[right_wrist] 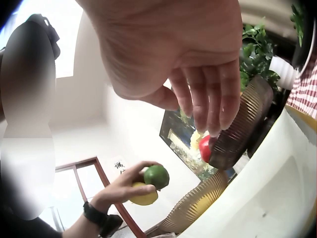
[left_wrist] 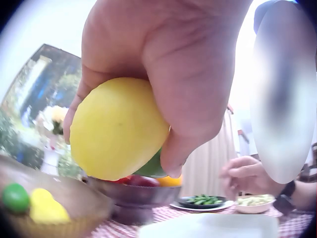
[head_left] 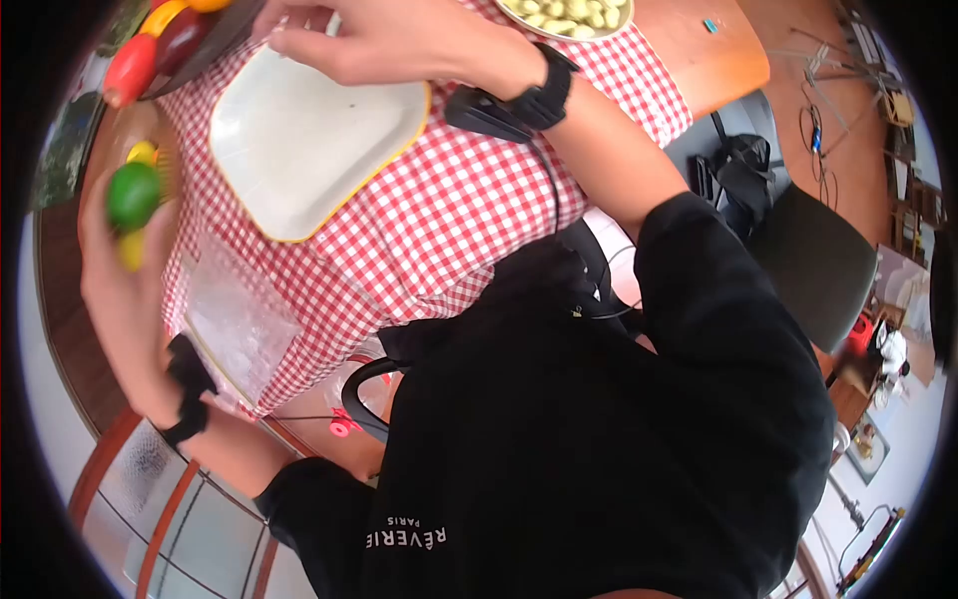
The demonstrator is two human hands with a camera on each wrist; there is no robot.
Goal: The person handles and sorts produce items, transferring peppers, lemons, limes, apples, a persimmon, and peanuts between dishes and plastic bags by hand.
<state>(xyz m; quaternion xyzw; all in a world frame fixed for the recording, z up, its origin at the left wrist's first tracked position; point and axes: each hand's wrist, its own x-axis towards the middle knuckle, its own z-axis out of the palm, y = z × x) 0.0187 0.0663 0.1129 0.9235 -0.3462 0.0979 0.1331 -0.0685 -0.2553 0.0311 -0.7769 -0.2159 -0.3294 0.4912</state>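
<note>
My left hand [head_left: 118, 275] grips a yellow lemon [left_wrist: 119, 129] and a green lime [head_left: 133, 196] together, raised at the left over a ribbed amber basket [left_wrist: 81, 218]. In the left wrist view the lemon partly hides the lime. The basket holds another lime [left_wrist: 16, 198] and yellow lemons [left_wrist: 48, 207]. Over the far edge of a white tray [head_left: 309, 140] hangs my right hand [right_wrist: 173, 54], its fingers relaxed and nothing visible in them.
A dark bowl [left_wrist: 136, 201] of red, orange and purple produce stands beyond the basket. A bowl of pale green pieces [head_left: 569, 18] and a plate of green vegetables [left_wrist: 202, 200] are farther along the checked cloth [head_left: 419, 240]. A clear plastic bag [head_left: 235, 309] lies nearer.
</note>
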